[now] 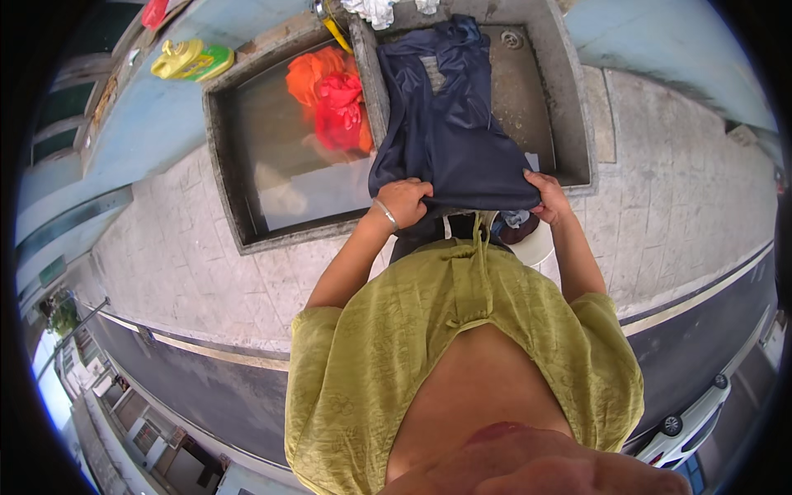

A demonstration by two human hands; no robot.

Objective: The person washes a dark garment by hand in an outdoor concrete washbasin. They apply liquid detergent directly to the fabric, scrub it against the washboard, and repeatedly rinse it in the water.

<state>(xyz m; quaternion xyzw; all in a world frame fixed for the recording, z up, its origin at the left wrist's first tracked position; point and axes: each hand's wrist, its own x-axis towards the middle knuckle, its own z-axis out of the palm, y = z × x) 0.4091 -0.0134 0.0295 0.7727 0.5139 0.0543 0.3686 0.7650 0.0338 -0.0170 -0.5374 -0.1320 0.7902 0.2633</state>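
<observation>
A dark navy garment lies stretched over the right basin of a concrete double sink, draped across its near rim. My left hand grips the left corner of its near edge, fingers closed on the fabric. At the opposite corner, my right hand pinches the cloth between thumb and fingers. Between the two hands the edge is pulled fairly straight. The garment's far end is bunched near the back of the basin, so its exact kind is hard to tell.
Water fills the left basin, where an orange cloth and a red cloth float. White fabric lies at the back. A yellow-green jug stands at the far left. Below the sink, a white bucket holds dark clothes. A drain shows in the right basin.
</observation>
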